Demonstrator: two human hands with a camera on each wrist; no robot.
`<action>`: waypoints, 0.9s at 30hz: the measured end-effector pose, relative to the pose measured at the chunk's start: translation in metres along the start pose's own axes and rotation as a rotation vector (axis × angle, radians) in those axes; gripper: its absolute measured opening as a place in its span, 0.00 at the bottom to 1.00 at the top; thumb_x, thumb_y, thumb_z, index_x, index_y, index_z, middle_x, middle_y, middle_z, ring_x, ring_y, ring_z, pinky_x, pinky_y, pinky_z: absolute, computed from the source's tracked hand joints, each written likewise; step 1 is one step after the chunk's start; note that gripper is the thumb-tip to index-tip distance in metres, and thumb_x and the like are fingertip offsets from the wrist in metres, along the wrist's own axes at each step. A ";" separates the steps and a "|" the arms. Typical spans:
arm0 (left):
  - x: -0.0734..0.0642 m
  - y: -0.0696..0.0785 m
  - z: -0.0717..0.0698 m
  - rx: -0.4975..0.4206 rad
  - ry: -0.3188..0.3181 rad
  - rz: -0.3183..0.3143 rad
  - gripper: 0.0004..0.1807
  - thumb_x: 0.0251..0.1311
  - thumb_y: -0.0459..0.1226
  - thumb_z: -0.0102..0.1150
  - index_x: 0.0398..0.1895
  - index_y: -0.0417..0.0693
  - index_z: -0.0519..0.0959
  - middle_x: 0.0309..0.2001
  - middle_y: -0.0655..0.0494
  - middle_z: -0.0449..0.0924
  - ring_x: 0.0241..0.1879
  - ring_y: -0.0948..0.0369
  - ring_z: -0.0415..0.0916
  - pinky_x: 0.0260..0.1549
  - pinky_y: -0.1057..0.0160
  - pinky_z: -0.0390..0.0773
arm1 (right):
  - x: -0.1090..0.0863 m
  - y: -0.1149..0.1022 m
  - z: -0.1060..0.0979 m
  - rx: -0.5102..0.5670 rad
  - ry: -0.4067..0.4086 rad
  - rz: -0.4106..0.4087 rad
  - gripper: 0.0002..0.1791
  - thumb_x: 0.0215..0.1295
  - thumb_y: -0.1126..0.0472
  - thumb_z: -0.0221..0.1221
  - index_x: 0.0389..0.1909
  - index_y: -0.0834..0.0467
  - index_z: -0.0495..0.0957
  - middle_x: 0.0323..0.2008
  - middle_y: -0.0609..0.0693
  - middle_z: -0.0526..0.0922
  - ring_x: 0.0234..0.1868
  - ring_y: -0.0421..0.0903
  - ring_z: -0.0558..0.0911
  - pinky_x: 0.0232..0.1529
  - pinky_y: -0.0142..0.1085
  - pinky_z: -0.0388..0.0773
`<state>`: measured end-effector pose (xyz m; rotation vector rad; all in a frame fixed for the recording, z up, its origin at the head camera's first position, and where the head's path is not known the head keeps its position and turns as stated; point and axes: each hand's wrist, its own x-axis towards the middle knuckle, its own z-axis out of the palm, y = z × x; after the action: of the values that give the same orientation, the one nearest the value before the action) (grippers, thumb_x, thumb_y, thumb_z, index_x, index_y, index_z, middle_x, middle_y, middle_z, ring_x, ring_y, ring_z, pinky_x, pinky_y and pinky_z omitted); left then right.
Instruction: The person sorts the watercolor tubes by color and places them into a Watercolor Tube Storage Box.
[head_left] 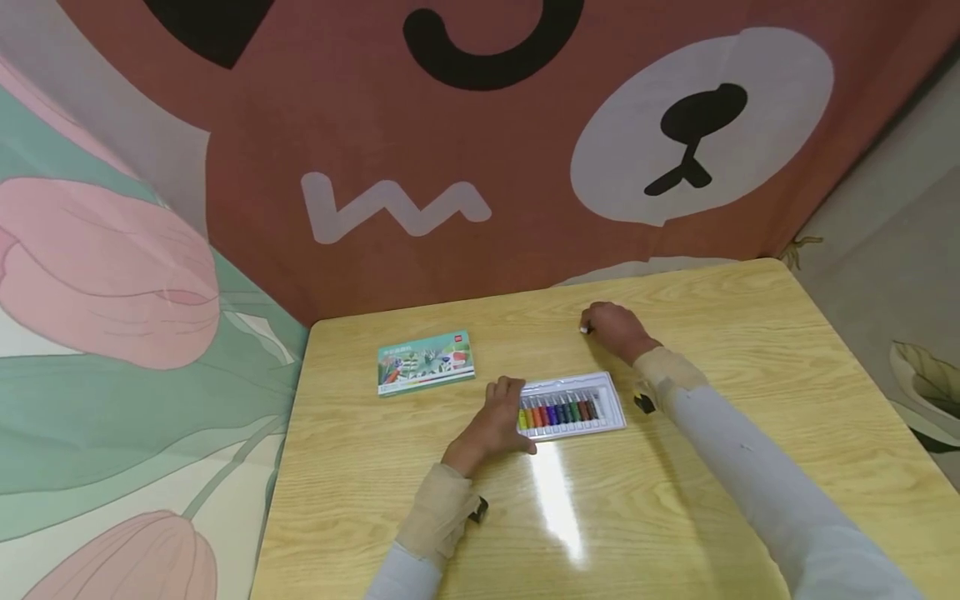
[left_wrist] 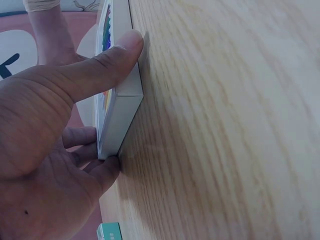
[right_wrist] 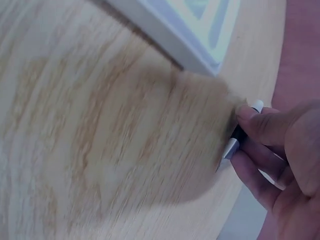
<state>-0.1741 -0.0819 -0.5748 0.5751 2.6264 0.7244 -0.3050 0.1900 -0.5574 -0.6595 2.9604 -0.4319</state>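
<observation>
A white tray (head_left: 617, 408) lies flat on the table, holding a row of small paint tubes (head_left: 562, 412) in many colours. My left hand (head_left: 492, 422) grips its left end. In the left wrist view the thumb lies along the near side of the tray (left_wrist: 126, 112) and the fingers hold the far corner. Beyond the tray's back right corner, my right hand (head_left: 617, 327) pinches a small paint tube (right_wrist: 240, 133) between thumb and fingers. This tube has a black band, a white tip and a silvery end, held low near the tabletop.
Left of the tray sits a flat green box (head_left: 426, 364) with a printed picture. The wooden table (head_left: 675, 517) reaches back to a red cloth (head_left: 360, 275) with a cartoon face. A flower-patterned cloth (head_left: 112, 275) hangs along the left side.
</observation>
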 end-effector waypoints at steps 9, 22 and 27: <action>0.001 -0.001 0.001 0.001 0.003 0.002 0.61 0.42 0.43 0.85 0.77 0.43 0.55 0.70 0.45 0.58 0.64 0.51 0.56 0.60 0.57 0.76 | -0.015 -0.007 -0.007 0.108 -0.022 -0.047 0.08 0.70 0.69 0.61 0.45 0.58 0.86 0.46 0.55 0.86 0.50 0.55 0.84 0.51 0.50 0.82; 0.000 -0.001 -0.001 -0.013 0.000 0.012 0.61 0.42 0.43 0.85 0.76 0.42 0.56 0.69 0.45 0.59 0.63 0.51 0.56 0.59 0.56 0.77 | -0.079 -0.017 -0.007 -0.018 -0.038 -0.506 0.11 0.63 0.69 0.68 0.39 0.49 0.87 0.38 0.43 0.83 0.41 0.38 0.79 0.40 0.35 0.81; 0.000 0.000 0.000 -0.017 -0.002 0.007 0.61 0.42 0.43 0.85 0.77 0.42 0.55 0.69 0.45 0.58 0.64 0.51 0.56 0.60 0.56 0.76 | -0.094 -0.020 -0.004 -0.135 -0.009 -0.672 0.13 0.60 0.71 0.69 0.36 0.48 0.85 0.39 0.41 0.82 0.42 0.37 0.78 0.38 0.31 0.79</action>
<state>-0.1743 -0.0821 -0.5747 0.5795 2.6156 0.7469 -0.2125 0.2142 -0.5463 -1.6666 2.6976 -0.2567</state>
